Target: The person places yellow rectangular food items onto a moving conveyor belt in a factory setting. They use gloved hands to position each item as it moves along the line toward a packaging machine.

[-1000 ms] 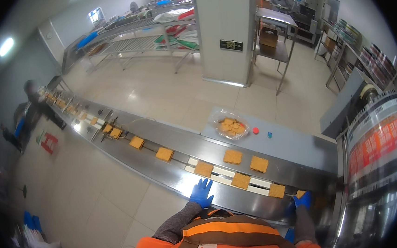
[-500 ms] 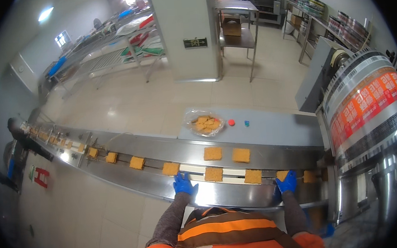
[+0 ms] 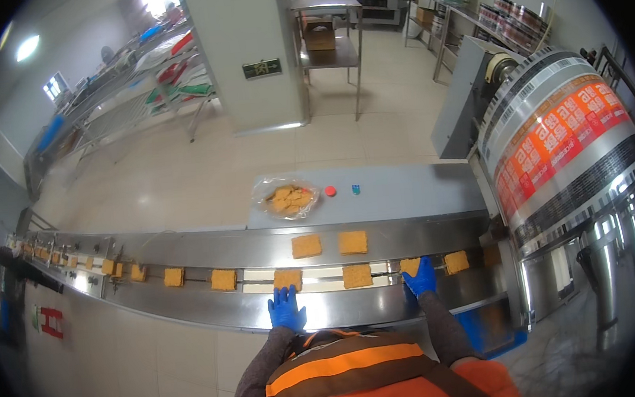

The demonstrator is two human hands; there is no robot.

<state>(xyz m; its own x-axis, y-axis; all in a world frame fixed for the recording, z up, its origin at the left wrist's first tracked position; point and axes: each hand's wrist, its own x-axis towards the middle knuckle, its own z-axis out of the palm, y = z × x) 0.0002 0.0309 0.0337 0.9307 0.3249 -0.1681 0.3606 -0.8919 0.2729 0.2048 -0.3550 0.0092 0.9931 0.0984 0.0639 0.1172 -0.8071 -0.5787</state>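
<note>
A square, golden-brown, cracker-like piece (image 3: 457, 262) had just been carried out from under the blue-gloved right hand (image 3: 422, 280) to its right side, and the next golden-brown piece (image 3: 408, 265) had been met there instead. Thumb and fingers were set against it, though whether it was pinched or merely steadied could not be told. The blue-gloved left hand (image 3: 287, 312) was kept spread, with nothing enclosed, its fingertips apparently touching the near edge of another square piece (image 3: 288, 277). A single middle piece (image 3: 357, 275) was seen between the hands (two had been there half a second earlier). The row was evidently being fed rightward, and the handling seemed to have been passed to a fresh piece.

Under both hands, a shiny steel conveyor bed (image 3: 356, 307) was seen, with cream strips along its channel. Two more square pieces (image 3: 352, 242) were set side by side on the steel ledge beyond the left hand. Farther off, a clear plastic bag (image 3: 260, 196) of broken pieces was placed on a flat grey tabletop (image 3: 414, 191). To the right hand's right, a large, orange-and-silver printed film roll (image 3: 559, 135) was mounted. Well beyond the left hand, a pale square column (image 3: 240, 25) was seen on the tiled floor (image 3: 204, 174).
</note>
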